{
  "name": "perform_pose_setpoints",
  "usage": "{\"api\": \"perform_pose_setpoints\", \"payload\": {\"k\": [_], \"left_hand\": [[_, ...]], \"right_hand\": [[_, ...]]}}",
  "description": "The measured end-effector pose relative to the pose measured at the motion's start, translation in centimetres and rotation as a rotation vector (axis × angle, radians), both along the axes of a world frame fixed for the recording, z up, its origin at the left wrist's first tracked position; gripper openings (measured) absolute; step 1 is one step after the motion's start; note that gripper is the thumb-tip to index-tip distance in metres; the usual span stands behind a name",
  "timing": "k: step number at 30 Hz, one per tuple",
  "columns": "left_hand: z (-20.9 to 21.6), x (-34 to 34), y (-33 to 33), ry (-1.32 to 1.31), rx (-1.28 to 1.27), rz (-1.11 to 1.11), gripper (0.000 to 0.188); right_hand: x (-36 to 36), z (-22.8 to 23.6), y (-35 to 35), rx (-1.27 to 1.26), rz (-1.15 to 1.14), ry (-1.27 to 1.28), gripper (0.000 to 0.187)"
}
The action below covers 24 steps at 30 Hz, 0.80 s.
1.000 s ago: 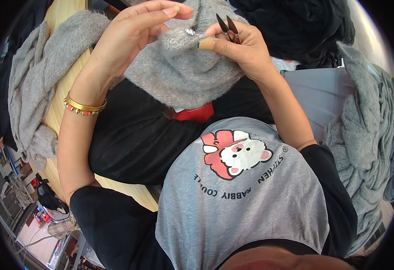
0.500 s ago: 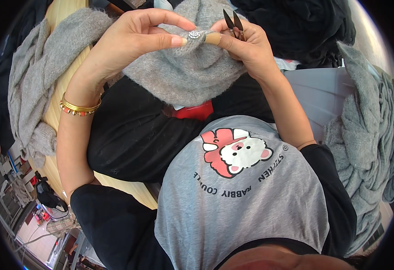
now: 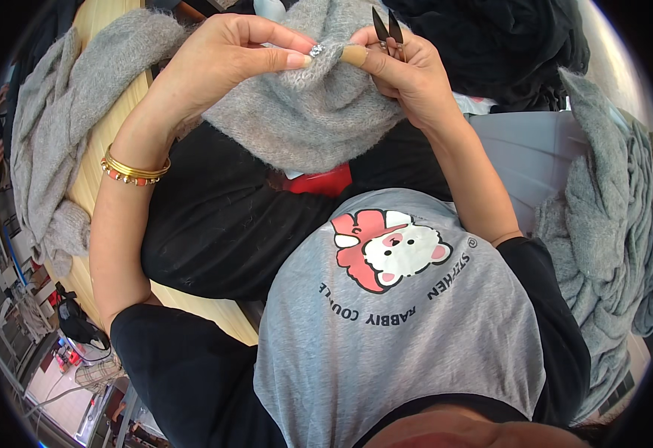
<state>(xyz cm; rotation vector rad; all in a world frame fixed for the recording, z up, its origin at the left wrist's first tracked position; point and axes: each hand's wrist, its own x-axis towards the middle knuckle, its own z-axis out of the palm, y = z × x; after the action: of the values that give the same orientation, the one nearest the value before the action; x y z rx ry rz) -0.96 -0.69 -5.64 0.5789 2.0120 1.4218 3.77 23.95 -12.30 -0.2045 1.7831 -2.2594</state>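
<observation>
A fuzzy grey knit garment [image 3: 296, 119] lies over my lap. My left hand [image 3: 248, 52] pinches a sparkly silver button [image 3: 316, 51] at the knit's edge between thumb and index finger. Close beside it, my right hand [image 3: 408, 71] grips the knit with thumb and forefinger, a tan wrap around that thumb. Tucked in the same right hand is a pair of thread snips [image 3: 387, 31], its dark pointed blades upward and apart. The snips' handles are mostly hidden by the fingers.
More grey knitwear [image 3: 80, 104] drapes over a light wooden board [image 3: 110, 157] on the left. Black cloth [image 3: 498, 45] is heaped at the far right. A grey plastic bin [image 3: 517, 149] stands on the right, with grey knit pieces [image 3: 595, 216] hanging beside it.
The button has tilted and shifted slightly left, with my left finger and thumb now closed over more of it. The snips have turned a little more upright in my right hand.
</observation>
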Motion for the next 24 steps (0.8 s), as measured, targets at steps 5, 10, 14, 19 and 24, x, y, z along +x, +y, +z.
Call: {"api": "perform_pose_setpoints", "payload": {"k": [5,10,14,19,24], "left_hand": [[-0.04,-0.08,0.12,-0.032,-0.071,0.003,0.02],[0.08,-0.1,-0.01,-0.034,-0.05,-0.027,0.022],[0.05,-0.08,-0.06,0.051,-0.009,-0.071,0.024],[-0.07,-0.15,-0.43,0.002,0.022,-0.012,0.024],[0.26,-0.06,-0.18,-0.03,-0.028,-0.003,0.028]], "right_hand": [[-0.03,-0.44,-0.03,-0.032,-0.004,0.001,0.014],[-0.02,-0.52,0.02,-0.056,0.01,-0.04,0.015],[-0.01,-0.85,0.14,-0.128,0.027,-0.144,0.014],[-0.09,-0.71,0.23,-0.188,0.046,-0.172,0.014],[-0.18,-0.75,0.25,-0.162,0.039,-0.147,0.016]]}}
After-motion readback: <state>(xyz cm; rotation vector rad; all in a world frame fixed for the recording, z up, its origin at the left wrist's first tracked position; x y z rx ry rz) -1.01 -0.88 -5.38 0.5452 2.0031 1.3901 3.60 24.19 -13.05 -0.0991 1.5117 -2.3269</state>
